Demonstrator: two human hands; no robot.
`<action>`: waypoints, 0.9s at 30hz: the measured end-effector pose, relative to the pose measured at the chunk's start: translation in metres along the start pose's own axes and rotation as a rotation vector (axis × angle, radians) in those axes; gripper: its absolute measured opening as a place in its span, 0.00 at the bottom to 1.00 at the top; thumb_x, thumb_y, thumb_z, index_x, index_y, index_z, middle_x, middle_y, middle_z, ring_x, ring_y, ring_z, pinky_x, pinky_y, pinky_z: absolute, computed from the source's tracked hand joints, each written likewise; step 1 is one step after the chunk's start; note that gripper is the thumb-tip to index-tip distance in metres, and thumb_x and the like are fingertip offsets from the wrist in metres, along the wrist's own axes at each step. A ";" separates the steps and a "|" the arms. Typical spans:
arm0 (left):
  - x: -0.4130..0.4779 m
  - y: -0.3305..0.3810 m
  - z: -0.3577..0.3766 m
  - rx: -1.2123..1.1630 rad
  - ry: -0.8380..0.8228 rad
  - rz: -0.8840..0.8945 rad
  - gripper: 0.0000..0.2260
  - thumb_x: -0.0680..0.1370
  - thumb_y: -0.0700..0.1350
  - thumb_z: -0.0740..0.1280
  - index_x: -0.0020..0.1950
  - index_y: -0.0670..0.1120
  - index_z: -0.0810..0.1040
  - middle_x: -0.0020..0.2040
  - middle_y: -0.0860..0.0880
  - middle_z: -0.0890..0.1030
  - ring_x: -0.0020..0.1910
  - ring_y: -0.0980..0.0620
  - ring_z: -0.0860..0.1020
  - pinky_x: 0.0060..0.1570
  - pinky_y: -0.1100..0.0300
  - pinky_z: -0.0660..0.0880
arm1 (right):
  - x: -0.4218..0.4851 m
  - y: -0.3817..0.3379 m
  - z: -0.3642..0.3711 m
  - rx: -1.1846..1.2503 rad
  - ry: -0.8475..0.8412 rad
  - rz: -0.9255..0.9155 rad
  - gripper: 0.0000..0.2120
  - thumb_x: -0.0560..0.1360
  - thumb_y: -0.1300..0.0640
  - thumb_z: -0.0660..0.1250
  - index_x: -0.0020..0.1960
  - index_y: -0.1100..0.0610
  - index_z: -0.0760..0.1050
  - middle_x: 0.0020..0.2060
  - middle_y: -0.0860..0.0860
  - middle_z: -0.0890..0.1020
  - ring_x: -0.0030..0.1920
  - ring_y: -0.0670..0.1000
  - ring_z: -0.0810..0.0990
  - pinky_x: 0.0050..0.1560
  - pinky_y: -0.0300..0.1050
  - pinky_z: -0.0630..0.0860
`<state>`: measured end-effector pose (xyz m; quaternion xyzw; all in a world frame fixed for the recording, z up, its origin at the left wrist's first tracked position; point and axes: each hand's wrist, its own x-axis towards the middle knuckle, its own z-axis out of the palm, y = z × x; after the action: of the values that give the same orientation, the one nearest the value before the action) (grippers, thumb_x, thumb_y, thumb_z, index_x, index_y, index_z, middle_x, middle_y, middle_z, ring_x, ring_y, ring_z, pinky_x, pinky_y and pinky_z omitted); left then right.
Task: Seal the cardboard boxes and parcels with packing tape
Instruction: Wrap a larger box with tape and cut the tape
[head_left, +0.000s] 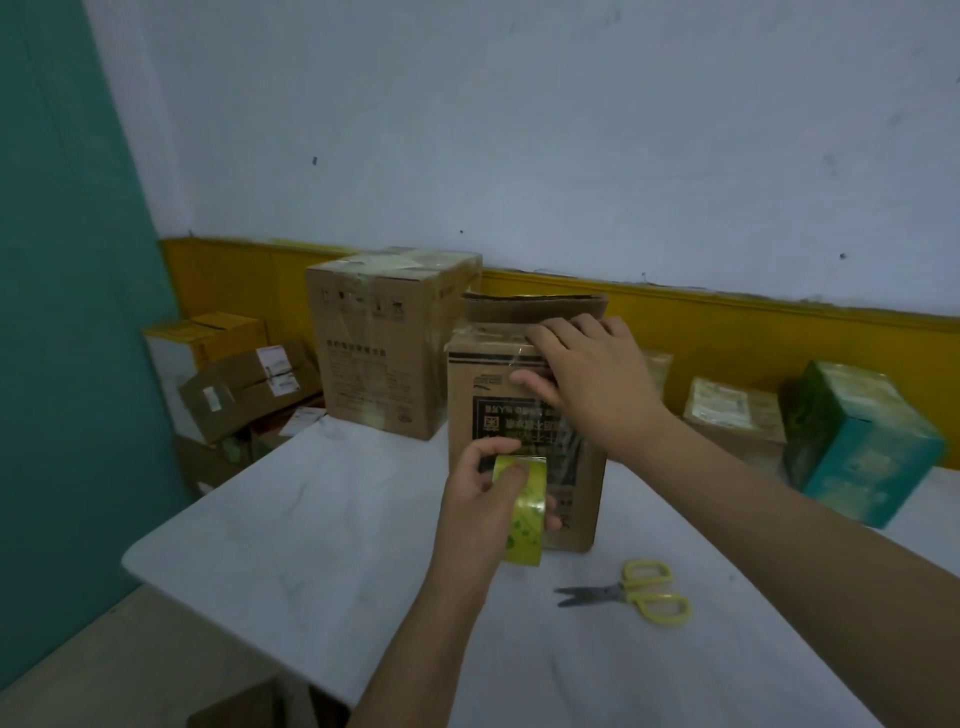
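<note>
On table (311, 519), cardboard box (467, 395); flap (519, 309) up

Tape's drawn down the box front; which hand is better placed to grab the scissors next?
Likely the right hand: the scissors lie on its side of the table, and it only presses on the box, while the left hand grips the tape roll.

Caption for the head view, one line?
Left hand holds tape roll against box front; right hand presses tape near its top; scissors on table.
</note>
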<state>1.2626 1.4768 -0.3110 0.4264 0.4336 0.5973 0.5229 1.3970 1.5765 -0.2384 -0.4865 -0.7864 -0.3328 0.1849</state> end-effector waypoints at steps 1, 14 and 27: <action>-0.002 0.001 0.000 0.007 -0.008 0.001 0.07 0.80 0.37 0.64 0.56 0.46 0.76 0.38 0.38 0.83 0.30 0.43 0.81 0.31 0.56 0.78 | 0.000 0.002 -0.002 -0.006 -0.041 0.004 0.32 0.78 0.32 0.49 0.69 0.53 0.70 0.63 0.51 0.79 0.61 0.55 0.76 0.61 0.55 0.68; -0.045 0.000 -0.025 0.144 -0.141 0.040 0.12 0.80 0.34 0.63 0.61 0.44 0.74 0.48 0.39 0.84 0.35 0.41 0.83 0.35 0.53 0.80 | -0.092 -0.059 -0.036 0.845 -0.204 0.291 0.05 0.74 0.48 0.72 0.43 0.48 0.83 0.36 0.42 0.82 0.38 0.36 0.77 0.38 0.26 0.69; -0.156 -0.053 -0.094 0.432 -0.150 -0.153 0.31 0.83 0.52 0.60 0.79 0.63 0.45 0.56 0.51 0.80 0.47 0.71 0.79 0.48 0.70 0.77 | -0.156 -0.131 -0.069 0.870 -0.362 0.255 0.10 0.76 0.51 0.70 0.38 0.53 0.82 0.30 0.41 0.77 0.31 0.37 0.74 0.35 0.27 0.68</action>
<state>1.1996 1.3193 -0.3950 0.5376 0.5421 0.4161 0.4939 1.3498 1.3878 -0.3297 -0.5066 -0.8061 0.1421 0.2709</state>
